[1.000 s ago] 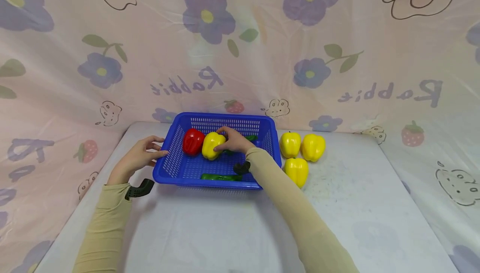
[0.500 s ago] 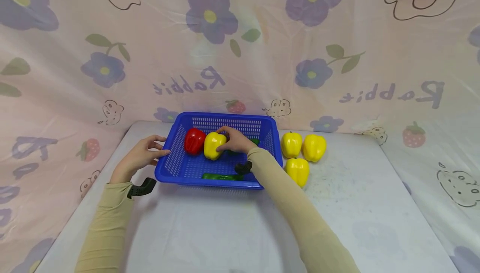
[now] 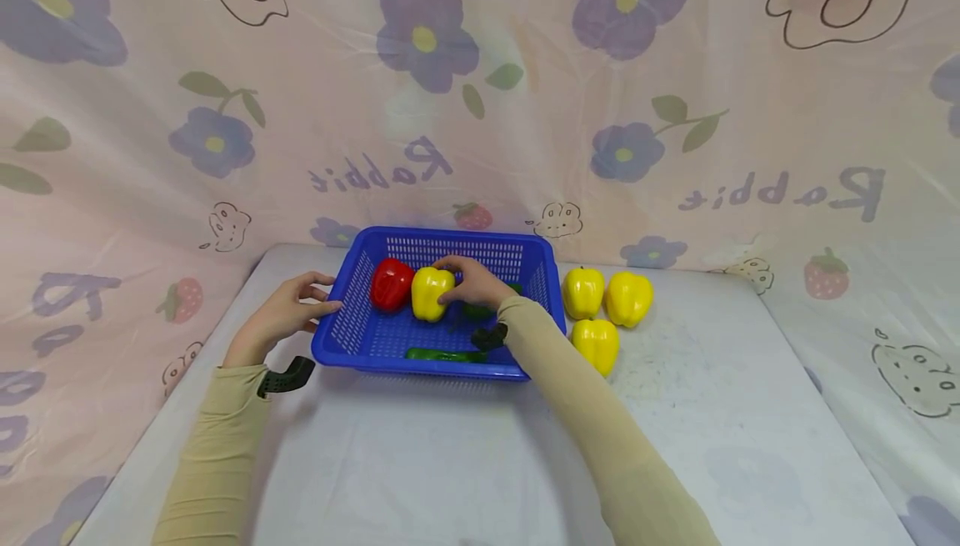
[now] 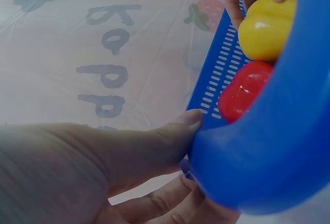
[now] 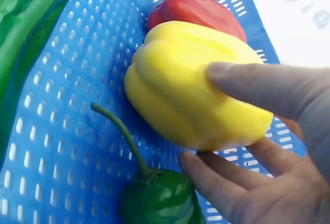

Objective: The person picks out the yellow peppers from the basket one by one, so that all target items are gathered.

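Note:
My right hand [image 3: 478, 284] grips a yellow bell pepper [image 3: 431, 294] inside the blue plastic basket [image 3: 420, 368]. In the right wrist view the thumb lies on its upper side and the fingers on its lower side. Beside it sits a red bell pepper [image 3: 391, 284], near the basket's left end. My left hand [image 3: 283, 313] holds the basket's left rim, thumb on top and fingers underneath, as the left wrist view shows. A long green vegetable [image 3: 446, 355] lies along the basket's near wall. A dark green pepper with a curved stem [image 5: 162, 198] is partly hidden under my right hand.
Right of the basket, three more yellow bell peppers stand close together: one at the back left [image 3: 583, 293], one at the back right [image 3: 629, 299], one in front [image 3: 596, 347]. A white-covered table [image 3: 420, 463] meets a flower-printed curtain [image 3: 525, 137] behind.
The head view has shifted slightly. Both hands keep their hold, on the basket rim and the yellow bell pepper, with no other clear movement.

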A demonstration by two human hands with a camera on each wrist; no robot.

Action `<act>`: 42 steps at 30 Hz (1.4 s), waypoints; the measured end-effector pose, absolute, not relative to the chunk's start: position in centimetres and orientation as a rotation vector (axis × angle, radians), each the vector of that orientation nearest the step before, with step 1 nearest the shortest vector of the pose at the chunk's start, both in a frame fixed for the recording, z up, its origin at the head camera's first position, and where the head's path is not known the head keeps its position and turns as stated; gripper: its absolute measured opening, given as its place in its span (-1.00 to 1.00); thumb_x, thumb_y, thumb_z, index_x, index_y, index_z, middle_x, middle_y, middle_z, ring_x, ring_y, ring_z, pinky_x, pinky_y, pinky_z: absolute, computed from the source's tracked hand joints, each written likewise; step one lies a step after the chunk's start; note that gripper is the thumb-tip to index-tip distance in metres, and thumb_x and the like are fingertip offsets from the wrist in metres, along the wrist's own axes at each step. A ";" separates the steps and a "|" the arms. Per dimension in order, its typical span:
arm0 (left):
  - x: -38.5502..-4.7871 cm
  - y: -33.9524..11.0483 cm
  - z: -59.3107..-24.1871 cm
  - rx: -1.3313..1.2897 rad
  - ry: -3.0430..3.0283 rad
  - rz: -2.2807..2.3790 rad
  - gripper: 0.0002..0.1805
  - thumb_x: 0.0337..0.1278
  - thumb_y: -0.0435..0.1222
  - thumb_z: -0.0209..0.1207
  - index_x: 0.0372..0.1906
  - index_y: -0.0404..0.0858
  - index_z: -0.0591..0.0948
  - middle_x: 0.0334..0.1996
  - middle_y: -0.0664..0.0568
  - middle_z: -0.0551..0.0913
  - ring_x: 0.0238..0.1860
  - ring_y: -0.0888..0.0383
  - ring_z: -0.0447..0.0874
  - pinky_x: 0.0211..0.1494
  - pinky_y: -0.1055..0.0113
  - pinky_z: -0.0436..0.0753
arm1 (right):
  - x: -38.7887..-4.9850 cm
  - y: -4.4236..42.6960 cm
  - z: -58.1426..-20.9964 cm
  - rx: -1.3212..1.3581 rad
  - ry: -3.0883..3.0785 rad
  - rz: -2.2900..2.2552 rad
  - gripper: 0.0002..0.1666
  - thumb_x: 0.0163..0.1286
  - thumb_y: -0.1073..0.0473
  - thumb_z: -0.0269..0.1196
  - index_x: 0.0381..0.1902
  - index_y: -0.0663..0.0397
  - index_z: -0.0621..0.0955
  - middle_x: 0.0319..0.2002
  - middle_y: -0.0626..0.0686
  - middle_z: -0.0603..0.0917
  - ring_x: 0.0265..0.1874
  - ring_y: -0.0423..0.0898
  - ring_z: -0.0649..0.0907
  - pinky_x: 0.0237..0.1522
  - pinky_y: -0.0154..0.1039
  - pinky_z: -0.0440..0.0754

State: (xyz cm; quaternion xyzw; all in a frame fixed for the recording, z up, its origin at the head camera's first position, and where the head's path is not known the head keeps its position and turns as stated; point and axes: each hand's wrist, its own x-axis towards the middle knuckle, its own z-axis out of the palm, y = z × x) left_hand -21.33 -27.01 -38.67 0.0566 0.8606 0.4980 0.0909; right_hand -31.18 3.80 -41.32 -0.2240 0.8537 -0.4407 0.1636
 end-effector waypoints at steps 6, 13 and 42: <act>-21.3 -27.0 -38.6 0.170 2.557 1.480 -0.37 0.25 -0.30 0.20 0.31 -0.49 0.25 -0.09 -0.37 0.50 -0.33 -0.01 0.68 -0.29 0.15 0.71 | -31.2 4.4 -41.0 -0.569 2.342 -1.345 -0.33 0.13 0.31 0.43 0.21 0.02 0.50 0.19 0.11 0.46 0.10 0.08 0.46 0.14 -0.10 0.50; -21.3 -27.0 -38.6 0.163 2.566 1.467 -0.37 0.25 -0.29 0.21 0.30 -0.48 0.26 -0.10 -0.37 0.50 -0.32 -0.02 0.68 -0.27 0.15 0.71 | -31.2 5.1 -40.3 -0.518 2.289 -1.399 -0.35 0.14 0.29 0.42 0.21 0.00 0.49 0.19 0.14 0.42 -0.04 0.05 0.56 -0.04 -0.19 0.62; -21.3 -27.0 -38.8 0.155 2.566 1.463 -0.35 0.27 -0.28 0.19 0.33 -0.47 0.23 -0.09 -0.36 0.49 -0.31 0.00 0.67 -0.26 0.14 0.71 | -30.2 11.0 -34.9 -0.733 2.154 -1.531 -0.31 0.18 0.35 0.37 0.28 0.11 0.44 0.20 0.11 0.45 0.02 0.11 0.54 0.02 -0.11 0.59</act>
